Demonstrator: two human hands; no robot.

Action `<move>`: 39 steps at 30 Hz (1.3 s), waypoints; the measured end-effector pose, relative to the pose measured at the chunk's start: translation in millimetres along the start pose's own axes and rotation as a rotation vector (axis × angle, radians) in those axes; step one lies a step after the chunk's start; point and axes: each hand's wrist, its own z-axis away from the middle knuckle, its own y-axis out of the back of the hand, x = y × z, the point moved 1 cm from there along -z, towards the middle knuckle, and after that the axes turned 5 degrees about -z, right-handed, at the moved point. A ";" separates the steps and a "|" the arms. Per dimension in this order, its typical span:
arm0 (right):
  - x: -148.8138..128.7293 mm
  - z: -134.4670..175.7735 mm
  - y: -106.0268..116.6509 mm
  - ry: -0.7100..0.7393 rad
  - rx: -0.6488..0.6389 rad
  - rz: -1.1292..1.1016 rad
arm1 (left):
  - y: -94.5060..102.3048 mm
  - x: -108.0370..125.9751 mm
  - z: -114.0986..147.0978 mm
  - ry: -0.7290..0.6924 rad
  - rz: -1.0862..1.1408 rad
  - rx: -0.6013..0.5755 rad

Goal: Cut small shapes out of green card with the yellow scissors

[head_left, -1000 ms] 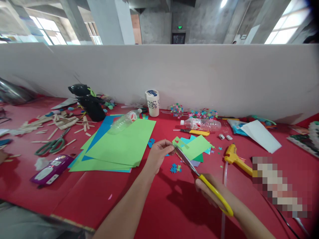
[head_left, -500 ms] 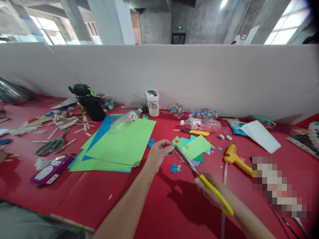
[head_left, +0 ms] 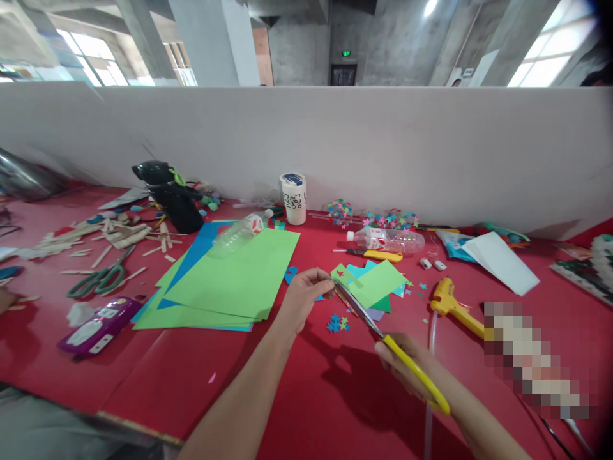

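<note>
My right hand [head_left: 407, 364] is closed round the yellow handles of a pair of scissors [head_left: 366, 315]. Their blades point up and left, and the tips reach the fingertips of my left hand [head_left: 306, 294]. Thumb and fingers of that left hand are pinched together; whatever is between them is too small to make out. Just beyond the blades lie green paper pieces [head_left: 380, 281] over blue and purple scraps. Small blue paper stars [head_left: 334, 324] and green ones rest on the red table below the blades.
Left of my hands lies a stack of green and blue sheets [head_left: 230, 275] with a plastic bottle [head_left: 242, 233] on it. A yellow glue gun [head_left: 454, 306], a utility knife [head_left: 383, 256] and another bottle [head_left: 387, 240] are to the right. Green-handled scissors [head_left: 98, 281] lie far left.
</note>
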 end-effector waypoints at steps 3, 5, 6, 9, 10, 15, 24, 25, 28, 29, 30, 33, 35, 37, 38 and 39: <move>-0.7 -0.2 0.4 0.006 -0.007 -0.010 | 0.2 -0.5 -0.1 -0.003 -0.004 -0.003; -1.5 -0.2 0.7 0.012 -0.013 -0.011 | 0.2 -0.8 -0.2 -0.004 -0.008 0.000; -1.8 -0.2 0.7 0.010 -0.012 -0.011 | 0.2 -1.0 -0.2 -0.004 -0.010 0.001; -1.3 -0.4 0.0 -0.002 0.003 -0.016 | -0.2 -1.5 -0.2 -0.006 -0.012 -0.002; -0.8 -0.5 -0.4 -0.006 0.011 -0.021 | -0.3 -1.5 -0.1 -0.009 -0.012 0.000; 2.0 -1.5 -1.6 -0.041 0.013 -0.059 | -0.1 -0.3 0.3 -0.054 -0.053 0.015; 2.7 1.7 1.3 -0.044 -0.054 -0.096 | -3.9 -1.6 2.5 -0.093 -0.111 0.049; 2.4 2.3 1.8 -0.036 -0.063 -0.083 | -4.3 -1.8 2.7 -0.094 -0.120 0.049; 0.1 3.9 3.7 -0.036 -0.062 -0.036 | -4.3 -1.6 3.0 -0.086 -0.134 0.051; -1.2 4.3 4.4 -0.034 -0.059 -0.020 | -4.1 -1.2 2.9 -0.084 -0.136 0.047; -2.5 4.6 5.1 -0.027 -0.055 -0.006 | -3.8 -0.8 2.9 -0.082 -0.138 0.043; -6.2 4.9 6.7 0.006 -0.057 0.026 | -2.8 0.4 2.6 -0.083 -0.152 0.032; -7.4 4.7 7.2 0.015 -0.055 0.036 | -2.3 0.3 2.4 -0.088 -0.165 0.027; -7.9 4.5 7.0 0.012 -0.051 0.044 | -2.1 -0.5 2.1 -0.092 -0.170 0.026; -8.1 4.4 6.7 0.009 -0.050 0.045 | -2.2 -1.0 1.9 -0.091 -0.169 0.029; -8.3 4.3 6.1 0.006 -0.053 0.041 | -2.4 -1.5 1.8 -0.089 -0.166 0.037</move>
